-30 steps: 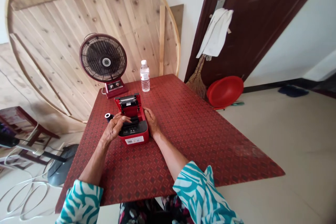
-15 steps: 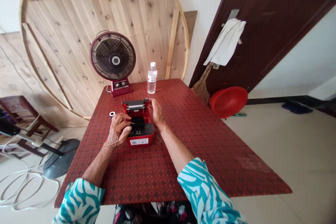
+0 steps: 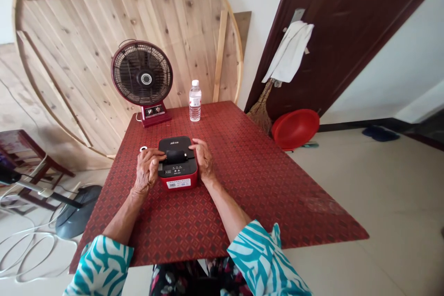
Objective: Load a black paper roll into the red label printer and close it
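Observation:
A small red and black printer (image 3: 178, 181) sits on the patterned red table (image 3: 263, 194), its black lid (image 3: 175, 143) lying flat over the top. My left hand (image 3: 147, 169) rests at the printer's left side, fingers reaching onto the dark window and thumb apart. At the right side is my right hand (image 3: 204, 158), its fingertips touching the lid's edge, its fingers apart. Part of a small white roll (image 3: 143, 149) shows just behind my left hand.
Behind the printer stand a red fan (image 3: 145, 78) and a clear water bottle (image 3: 194, 104). A red basin (image 3: 296, 128) and a broom (image 3: 262, 110) are on the floor at the right. Cables and a dark round base (image 3: 78, 210) lie left of the table.
The printer's lid, raised before, has come down and is now shut. My left hand has moved off the inside to the printer's left edge. The view has shifted slightly.

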Demonstrator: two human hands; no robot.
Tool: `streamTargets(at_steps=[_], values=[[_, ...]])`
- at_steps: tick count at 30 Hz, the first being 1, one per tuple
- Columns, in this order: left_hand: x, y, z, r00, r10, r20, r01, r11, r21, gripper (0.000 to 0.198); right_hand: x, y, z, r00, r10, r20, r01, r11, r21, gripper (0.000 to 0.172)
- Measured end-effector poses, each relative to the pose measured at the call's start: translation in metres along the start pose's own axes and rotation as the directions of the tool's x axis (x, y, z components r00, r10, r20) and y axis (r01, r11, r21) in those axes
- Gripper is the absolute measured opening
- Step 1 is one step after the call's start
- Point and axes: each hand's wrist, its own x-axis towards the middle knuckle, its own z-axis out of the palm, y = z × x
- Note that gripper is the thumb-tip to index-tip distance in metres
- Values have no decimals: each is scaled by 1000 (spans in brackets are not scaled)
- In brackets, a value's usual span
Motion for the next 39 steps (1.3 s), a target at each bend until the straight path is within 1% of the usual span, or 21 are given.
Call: streamTargets(at_steps=[3,6,8,9,10,11,12,13,14,16,17,19,22,25,27,30,32,35,39], values=[[-3,2,-2,1000,-4,16,4,1000,-14,69,0,0,0,1000,-27,-2,27,1000,2,48],[-7,2,-4,999,-34,31,35,997,-63,62,-2,1,1,1000,-9,2,9,1000,11,47],[-9,2,-6,994,-104,-17,100,986,-134,54,-4,5,3,999,32,-11,-32,999,42,46],[-10,1,-7,983,-175,-58,161,968,-193,50,-4,8,4,998,67,-19,-66,995,72,47],[-9,1,-9,959,-268,-90,236,934,-270,45,-5,12,5,993,112,-24,-108,988,109,50],[-9,0,-11,924,-371,-93,316,878,-361,41,-5,16,6,987,160,-23,-155,977,148,54],[-8,-1,-13,883,-465,-55,394,801,-452,40,-5,20,7,979,204,-15,-198,963,180,59],[-8,-1,-15,845,-535,17,462,713,-528,41,-4,23,8,971,239,-4,-233,951,201,63],[-7,-1,-17,813,-572,112,521,628,-578,44,-4,27,8,966,258,7,-254,945,208,66],[-7,0,-19,764,-581,281,608,501,-617,54,-2,31,7,967,256,16,-254,949,189,68],[-7,1,-20,746,-574,337,634,456,-625,59,-2,31,7,969,248,19,-247,953,176,68],[-8,4,-19,726,-557,403,658,394,-642,68,-1,31,6,971,235,28,-237,959,159,68],[-9,5,-16,713,-546,441,669,340,-661,75,0,28,5,970,238,42,-242,958,157,67],[-8,4,-13,678,-556,481,695,273,-665,77,0,27,6,964,261,46,-265,949,171,67],[-7,3,-11,640,-562,523,718,195,-669,77,0,27,7,962,271,42,-274,945,177,67],[-6,3,-8,572,-575,585,741,56,-669,80,-1,29,8,963,266,41,-268,944,189,63],[-6,4,-7,535,-576,618,749,-15,-663,80,-1,30,8,964,263,45,-267,945,192,61],[-6,4,-6,517,-573,636,750,-55,-659,76,-1,31,8,964,261,43,-265,949,173,60],[-6,4,-5,508,-579,637,757,-53,-651,81,-1,30,8,963,265,44,-268,949,168,60]])
